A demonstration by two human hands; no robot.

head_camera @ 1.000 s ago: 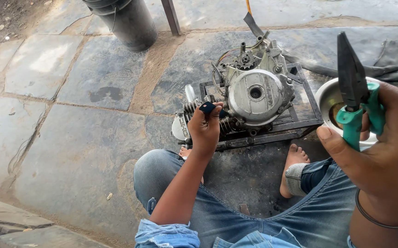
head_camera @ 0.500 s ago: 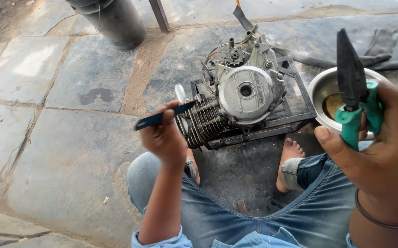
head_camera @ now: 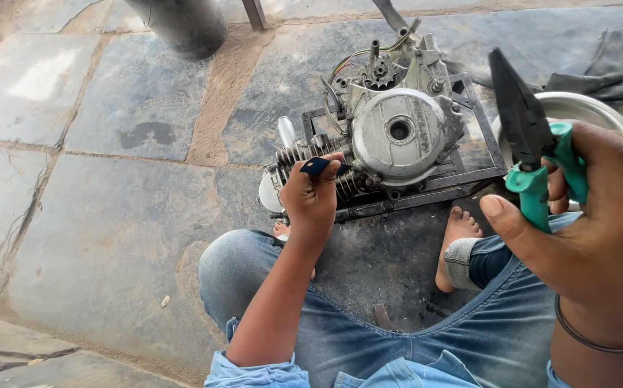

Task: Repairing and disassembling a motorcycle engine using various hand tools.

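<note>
Meanwhile swung left hand [head_camera: 315, 197], gripping dark-handled tool [head_camera: 316, 167], back onto engine [head_camera: 390, 136] fins; right hand [head_camera: 584, 208] kept clutching green-handled pliers [head_camera: 530, 151].

Soft, even daylight; sharp focus; pale glare on stone slabs [head_camera: 31, 72]; faint shadows; right hand [head_camera: 599, 215] looms large at frame edge.

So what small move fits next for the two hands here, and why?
Probably bring the pliers down to the engine: the right hand holds them raised and idle, while the left hand already rests a dark-handled tool at the cooling fins.
</note>
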